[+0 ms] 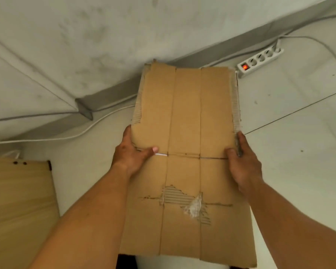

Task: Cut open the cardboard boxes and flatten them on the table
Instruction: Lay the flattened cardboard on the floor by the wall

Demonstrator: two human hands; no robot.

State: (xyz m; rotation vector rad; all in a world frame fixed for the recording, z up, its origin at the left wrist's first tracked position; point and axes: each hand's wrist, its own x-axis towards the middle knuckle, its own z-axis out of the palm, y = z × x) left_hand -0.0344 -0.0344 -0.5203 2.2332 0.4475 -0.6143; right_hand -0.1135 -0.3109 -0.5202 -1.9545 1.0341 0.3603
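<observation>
A flattened brown cardboard box is held out in front of me above the floor, its long side running away from me. It has fold creases, a torn patch with exposed corrugation and a scrap of clear tape near my end. My left hand grips its left edge, thumb on top by the middle crease. My right hand grips the right edge, thumb on top, with a thin dark tool pressed against the edge under its fingers.
A light wooden table fills the lower left corner. A white power strip with a red lit switch lies on the pale floor at the upper right, and its white cable runs along the grey skirting.
</observation>
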